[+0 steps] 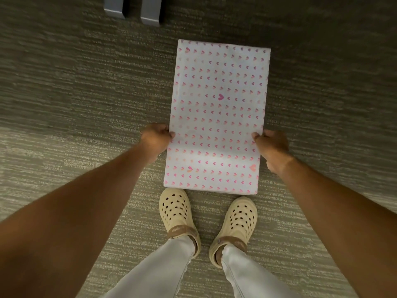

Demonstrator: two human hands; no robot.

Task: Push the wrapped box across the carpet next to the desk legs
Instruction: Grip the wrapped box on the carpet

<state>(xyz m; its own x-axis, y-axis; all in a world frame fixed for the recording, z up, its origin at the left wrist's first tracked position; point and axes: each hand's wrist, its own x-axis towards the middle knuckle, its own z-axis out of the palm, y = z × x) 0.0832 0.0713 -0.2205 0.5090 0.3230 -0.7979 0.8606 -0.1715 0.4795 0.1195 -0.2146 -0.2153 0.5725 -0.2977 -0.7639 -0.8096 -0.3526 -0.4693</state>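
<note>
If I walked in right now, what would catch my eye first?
The wrapped box, white paper with pink hearts, lies on the grey carpet, the left hand and right hand gripping its long sides. Cream clogs stand just behind it, and two grey desk legs show at the top.

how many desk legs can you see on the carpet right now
2. Both stand at the top edge, up and left of the wrapped box: the left desk leg and the right desk leg, side by side. More may stand outside the frame.
</note>
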